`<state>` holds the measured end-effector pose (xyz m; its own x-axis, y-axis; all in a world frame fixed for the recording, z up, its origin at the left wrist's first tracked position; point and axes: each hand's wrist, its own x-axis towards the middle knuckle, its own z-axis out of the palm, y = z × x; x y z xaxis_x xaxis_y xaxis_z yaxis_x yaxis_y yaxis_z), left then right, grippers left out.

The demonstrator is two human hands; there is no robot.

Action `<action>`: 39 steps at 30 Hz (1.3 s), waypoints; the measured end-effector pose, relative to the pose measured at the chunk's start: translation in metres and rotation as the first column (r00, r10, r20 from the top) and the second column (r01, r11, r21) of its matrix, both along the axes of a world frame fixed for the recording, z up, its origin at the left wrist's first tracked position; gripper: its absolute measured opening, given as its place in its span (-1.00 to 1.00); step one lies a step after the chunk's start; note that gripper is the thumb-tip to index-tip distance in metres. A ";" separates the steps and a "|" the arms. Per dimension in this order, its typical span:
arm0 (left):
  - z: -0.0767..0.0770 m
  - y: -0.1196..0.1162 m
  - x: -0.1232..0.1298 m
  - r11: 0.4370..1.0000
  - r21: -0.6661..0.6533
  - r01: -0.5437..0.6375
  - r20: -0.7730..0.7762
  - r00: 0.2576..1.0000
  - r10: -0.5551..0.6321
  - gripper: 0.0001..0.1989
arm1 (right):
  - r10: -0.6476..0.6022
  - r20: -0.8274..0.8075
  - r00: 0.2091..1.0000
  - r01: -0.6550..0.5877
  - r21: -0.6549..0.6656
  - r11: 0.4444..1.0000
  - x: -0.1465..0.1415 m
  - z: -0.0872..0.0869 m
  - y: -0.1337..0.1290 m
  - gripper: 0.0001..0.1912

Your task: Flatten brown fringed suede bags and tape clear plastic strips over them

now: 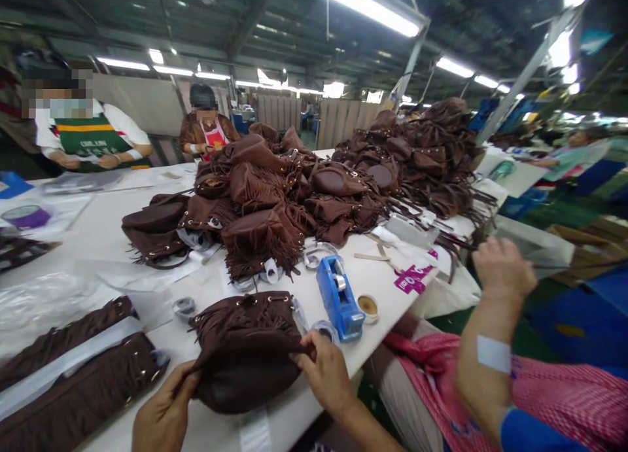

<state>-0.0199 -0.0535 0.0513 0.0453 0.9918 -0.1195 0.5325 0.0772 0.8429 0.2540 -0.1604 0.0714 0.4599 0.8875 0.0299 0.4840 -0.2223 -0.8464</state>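
A dark brown fringed drawstring bag [245, 367] lies on its side at the near edge of the table, its smooth oval base facing me. My left hand [164, 409] is closed on the left edge of the bag, thumb on top. At the bag's right edge, my right hand [324, 367] pinches the leather between thumb and fingers. Metal eyelets run along the bag's far rim. Just right of the bag stands a blue tape dispenser [338, 298], with a roll of tape [367, 307] beside it.
A large heap of brown bags [275, 184] covers the middle of the white table [98, 243]. More fringed bags [83, 386] with white strips lie at left, near clear plastic [44, 301]. A co-worker's arm [490, 334] reaches in at right. Two people stand across the table.
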 end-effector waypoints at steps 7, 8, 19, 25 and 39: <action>-0.034 -0.022 -0.007 0.968 -0.244 -0.054 0.357 0.924 0.141 -0.37 | 0.098 0.222 0.970 -0.116 0.073 0.991 -0.006 -0.029 0.002 -0.78; -0.035 -0.023 -0.006 0.964 -0.264 -0.031 0.374 0.918 0.132 -0.36 | 0.128 0.244 0.961 -0.152 0.079 0.985 -0.006 -0.033 0.002 -0.75; -0.026 -0.018 0.002 0.988 -0.141 -0.058 0.293 0.951 0.097 -0.47 | 0.212 0.365 0.906 -0.281 0.147 0.948 0.003 -0.029 -0.003 -0.75; -0.045 -0.035 0.016 0.889 -0.377 -0.262 0.350 0.848 0.398 -0.42 | 0.158 0.494 0.855 -0.240 0.107 0.965 -0.003 -0.061 0.001 -0.73; -0.028 -0.040 0.028 0.915 -0.315 -0.251 0.536 0.749 0.389 -0.53 | 0.432 0.797 0.422 -0.740 0.028 0.672 -0.058 0.004 0.039 -0.42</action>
<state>0.0080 -0.0932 0.0232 -0.1415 0.9134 -0.3816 -0.1370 0.3637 0.9214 0.1964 -0.1214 0.0754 -0.4784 0.7771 0.4090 0.8119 0.5689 -0.1312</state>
